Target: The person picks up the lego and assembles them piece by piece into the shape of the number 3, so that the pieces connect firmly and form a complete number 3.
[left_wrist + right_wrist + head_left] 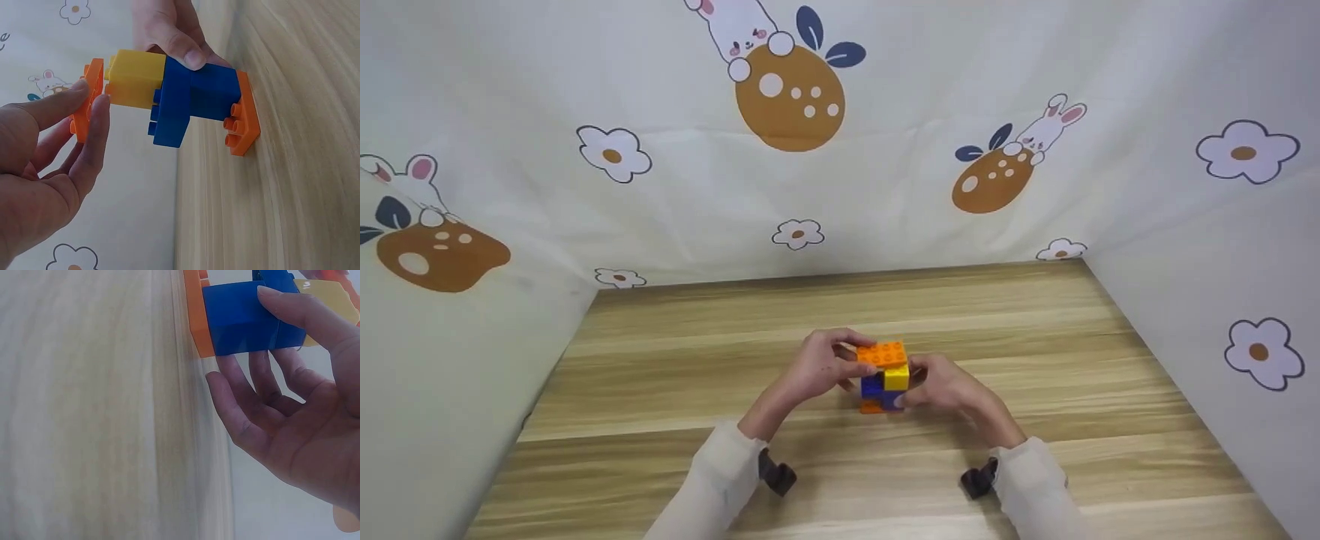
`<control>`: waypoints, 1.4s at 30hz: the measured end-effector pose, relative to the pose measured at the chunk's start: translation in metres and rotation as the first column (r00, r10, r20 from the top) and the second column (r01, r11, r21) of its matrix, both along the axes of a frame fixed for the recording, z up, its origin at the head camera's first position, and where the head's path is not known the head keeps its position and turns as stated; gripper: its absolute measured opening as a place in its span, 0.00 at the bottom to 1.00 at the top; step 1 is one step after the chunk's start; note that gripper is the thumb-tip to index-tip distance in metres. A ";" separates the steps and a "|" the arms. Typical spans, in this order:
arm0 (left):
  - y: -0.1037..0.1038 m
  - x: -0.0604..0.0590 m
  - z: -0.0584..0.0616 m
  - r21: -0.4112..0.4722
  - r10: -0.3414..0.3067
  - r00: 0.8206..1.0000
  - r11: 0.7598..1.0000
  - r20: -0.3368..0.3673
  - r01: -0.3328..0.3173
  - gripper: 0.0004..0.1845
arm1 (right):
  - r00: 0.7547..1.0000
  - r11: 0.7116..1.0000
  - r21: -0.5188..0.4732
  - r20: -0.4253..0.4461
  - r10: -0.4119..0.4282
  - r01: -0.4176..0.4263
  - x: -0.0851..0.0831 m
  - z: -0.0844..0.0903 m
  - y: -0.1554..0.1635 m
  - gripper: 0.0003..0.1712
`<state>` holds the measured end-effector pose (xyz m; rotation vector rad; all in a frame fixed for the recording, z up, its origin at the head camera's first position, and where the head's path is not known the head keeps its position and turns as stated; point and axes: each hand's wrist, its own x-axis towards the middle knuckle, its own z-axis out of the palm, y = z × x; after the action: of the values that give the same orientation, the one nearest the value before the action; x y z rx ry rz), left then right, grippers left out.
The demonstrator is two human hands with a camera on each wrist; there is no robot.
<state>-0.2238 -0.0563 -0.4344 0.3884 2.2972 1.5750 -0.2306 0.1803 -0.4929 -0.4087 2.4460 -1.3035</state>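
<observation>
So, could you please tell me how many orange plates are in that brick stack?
2: the top plate, pinched by the left hand, and the bottom plate on the table. The right hand steadies the blue bricks; more could be hidden.

Block stack [883, 379] is standing on your table [660, 390], near its middle | your left hand [817, 367] is sitting left of it, touching the top plate [883, 353] | your right hand [941, 386] is flanking it right | backdrop cloth [885, 187] is hanging behind.

The right wrist view crops the orange top plate [337, 275] and blurs the table [84, 410].
</observation>
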 end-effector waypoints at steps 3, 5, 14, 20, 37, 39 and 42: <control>0.001 0.000 -0.002 -0.007 -0.002 1.000 1.000 0.011 0.002 0.20 | 1.000 1.000 0.001 0.003 -0.001 0.001 0.000 0.000 0.001 0.25; 0.002 0.000 -0.003 -0.007 -0.006 1.000 1.000 0.019 0.006 0.20 | 1.000 1.000 -0.002 0.007 -0.003 0.003 0.000 0.000 0.001 0.26; 0.003 -0.001 -0.006 0.045 -0.029 0.999 0.999 0.042 0.027 0.22 | 1.000 1.000 -0.012 0.004 0.008 -0.008 0.000 0.001 0.001 0.27; 0.004 0.000 -0.010 0.048 -0.011 1.000 0.999 -0.005 0.011 0.20 | 1.000 1.000 -0.015 -0.009 0.025 -0.025 -0.001 0.001 0.001 0.27; 0.006 -0.003 -0.008 -0.037 0.035 0.999 0.999 -0.015 -0.036 0.17 | 1.000 1.000 0.004 -0.016 0.008 -0.008 0.000 0.000 -0.001 0.26; 0.006 -0.004 -0.008 -0.044 0.031 0.999 0.999 -0.023 -0.032 0.17 | 1.000 1.000 -0.002 -0.016 0.012 -0.012 0.000 0.000 0.000 0.26; 0.006 -0.005 -0.007 -0.055 0.022 0.999 0.998 -0.026 -0.024 0.17 | 1.000 1.000 -0.008 -0.013 0.016 -0.016 0.001 0.001 0.000 0.26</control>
<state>-0.2283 -0.0504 -0.4414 0.3716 2.3675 1.5216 -0.2299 0.1802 -0.4923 -0.4398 2.4435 -1.3091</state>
